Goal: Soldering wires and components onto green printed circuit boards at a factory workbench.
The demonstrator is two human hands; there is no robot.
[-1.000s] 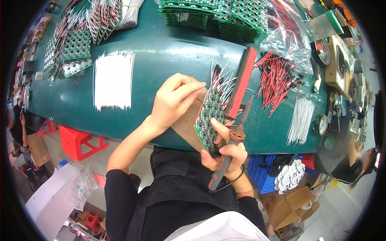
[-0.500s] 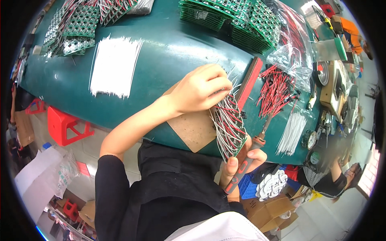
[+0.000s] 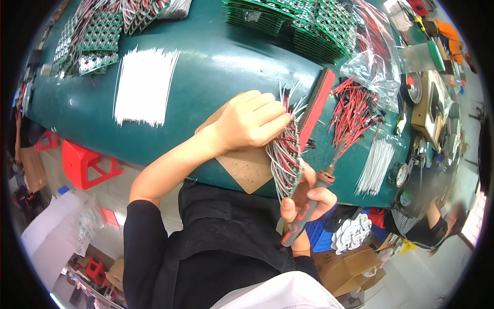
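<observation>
My left hand [image 3: 251, 122] is closed, its curled fingers at the far end of a green circuit board [image 3: 299, 177] bristling with red, white and black wires [image 3: 283, 162]. Its fingertips are hidden behind the knuckles, among the wires. In my closed right hand [image 3: 321, 198] lies a soldering iron [image 3: 300, 222] with a grey and red handle, its metal shaft pointing up and away. The fingers of this hand also touch the board's near end. Under the left wrist, a brown board [image 3: 246, 172] lies at the table edge.
A long red block [image 3: 318, 105] lies beyond the wired board. To its right are red wires [image 3: 352, 116], white wires [image 3: 375, 167] and a plastic bag [image 3: 371, 77]. Circuit boards [image 3: 319, 33] are stacked at the back; white strips [image 3: 145, 87] lie left. A blurred person sits far right.
The wired circuit board has turned more edge-on and shifted slightly left. My left hand has moved a little left and nearer to me; my right hand and the soldering iron have shifted slightly left.
</observation>
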